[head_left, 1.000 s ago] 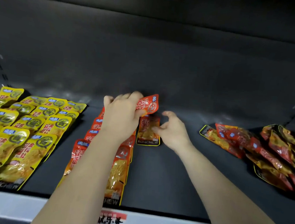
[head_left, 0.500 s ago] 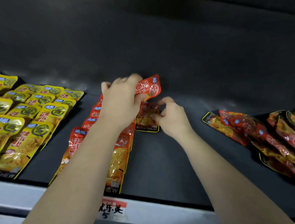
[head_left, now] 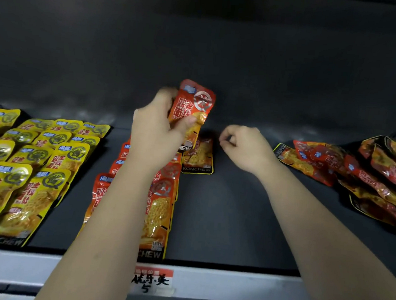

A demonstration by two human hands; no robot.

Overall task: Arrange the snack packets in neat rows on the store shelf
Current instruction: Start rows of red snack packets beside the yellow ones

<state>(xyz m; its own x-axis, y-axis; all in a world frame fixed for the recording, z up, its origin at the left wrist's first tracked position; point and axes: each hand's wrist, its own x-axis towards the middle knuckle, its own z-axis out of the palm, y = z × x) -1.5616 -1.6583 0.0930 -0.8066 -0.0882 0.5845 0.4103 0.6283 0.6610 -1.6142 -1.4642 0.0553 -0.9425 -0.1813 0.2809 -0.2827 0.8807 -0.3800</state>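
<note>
Up at the back of the shelf [head_left: 222, 222], the left hand [head_left: 155, 137] grips one red packet [head_left: 192, 104]. Thumb in front, fingers behind, it holds the packet up in the air, standing tall, at 1 o'clock from the hand. Just below it a lone red packet [head_left: 198, 157] lies flat. The right hand [head_left: 244, 148] is at 3 o'clock from that lone packet, close by but not touching. Its fingers are curled up, and I see nothing in them.

What could go wrong? The packet looks shiny and slippery, and only its lower half is held. It could slip out and land crooked on the lone packet. The left arm also hangs right over the red rows [head_left: 161, 206] at 6 o'clock. If it drops low, it could drag them out of line. The yellow packets [head_left: 24, 171] at 9 o'clock look safe. The messy pile [head_left: 367, 177] at 3 o'clock still needs sorting, so a quick reach that way might bump it.

Half a second ago the held packet was lower and tipped sideways. Now it is higher and straight up. Back then the right hand was touching the lone packet. Now it has let go and moved a little toward 3 o'clock.
</note>
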